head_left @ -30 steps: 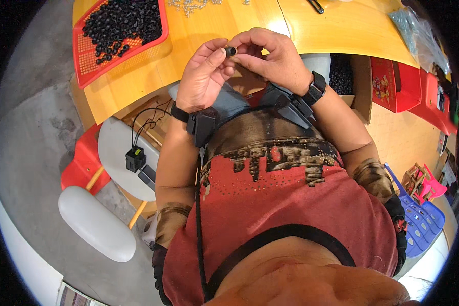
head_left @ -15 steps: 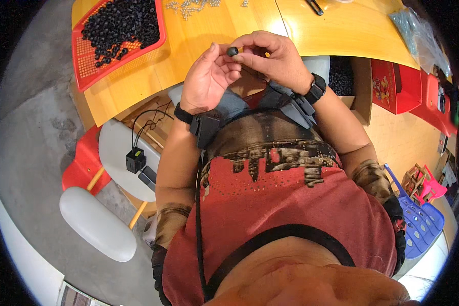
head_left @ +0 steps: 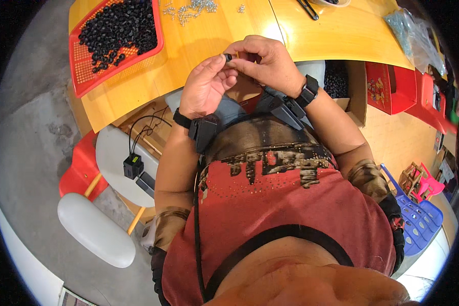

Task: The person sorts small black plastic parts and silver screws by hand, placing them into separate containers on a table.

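Over the near edge of the yellow table, a small round black cap [head_left: 228,57] sits between my two hands. My right hand [head_left: 273,64] is closed, pinching it with thumb and forefinger from the right. From the left, my left hand [head_left: 204,91] meets it with thumb and fingertips, its other fingers curled and palm turned up. The cap is partly covered by the fingers, and anything else inside the grip is hidden. Many similar black caps [head_left: 120,28] fill a red plastic basket [head_left: 89,81] at the far left. Small silver metal pieces [head_left: 201,7] lie scattered beyond my hands.
The yellow table [head_left: 117,99] curves around in front. A black tool [head_left: 307,9] and a clear bag [head_left: 418,43] lie at the right. Below the table stands a cardboard box [head_left: 358,94] of dark parts. A grey chair [head_left: 97,229] is at my left, a blue plastic chair [head_left: 418,224] at my right.
Both hands have come closer together around the cap, the left thumb now against it and covering more of it. The whole view has shifted slightly.
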Demonstrator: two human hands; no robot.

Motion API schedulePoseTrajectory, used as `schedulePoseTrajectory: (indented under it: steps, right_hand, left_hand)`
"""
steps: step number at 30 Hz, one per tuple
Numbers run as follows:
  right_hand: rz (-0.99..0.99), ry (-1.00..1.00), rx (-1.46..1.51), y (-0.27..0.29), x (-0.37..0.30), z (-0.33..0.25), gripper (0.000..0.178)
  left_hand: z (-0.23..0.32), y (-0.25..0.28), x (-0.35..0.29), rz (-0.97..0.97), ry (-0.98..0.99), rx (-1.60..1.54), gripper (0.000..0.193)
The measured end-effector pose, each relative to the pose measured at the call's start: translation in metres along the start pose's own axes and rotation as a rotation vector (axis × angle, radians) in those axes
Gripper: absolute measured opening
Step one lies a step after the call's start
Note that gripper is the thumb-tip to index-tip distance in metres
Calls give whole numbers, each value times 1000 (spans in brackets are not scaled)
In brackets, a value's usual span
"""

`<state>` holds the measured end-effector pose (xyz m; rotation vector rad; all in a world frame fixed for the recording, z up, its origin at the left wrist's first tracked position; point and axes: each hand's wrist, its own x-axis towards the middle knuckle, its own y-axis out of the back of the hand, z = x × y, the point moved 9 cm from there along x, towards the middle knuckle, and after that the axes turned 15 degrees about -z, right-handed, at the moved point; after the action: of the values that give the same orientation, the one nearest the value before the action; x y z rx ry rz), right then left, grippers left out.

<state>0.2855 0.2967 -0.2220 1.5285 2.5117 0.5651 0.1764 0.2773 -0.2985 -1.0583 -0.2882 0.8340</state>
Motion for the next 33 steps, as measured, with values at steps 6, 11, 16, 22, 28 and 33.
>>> schedulePoseTrajectory:
  steps: [6,11,16,22,28,33]
  right_hand:
    - [78,-124,-168,46,4,17,26]
    - [76,-300,-461,101,8,30,19]
    - [-100,-310,-568,73,32,36,21]
    - [87,-385,-802,77,49,46,26]
    - [88,-389,-921,70,57,45,23]
    - [72,-388,-930,69,60,49,22]
  left_hand:
    - [9,14,-4,98,-38,42,19]
    - [18,26,-6,126,-74,-8,22]
    - [18,25,-1,61,-78,-41,20]
    - [16,25,1,41,-58,-83,19]
    - [13,23,2,39,-67,-117,19]
    - [13,18,4,38,-71,-138,17]
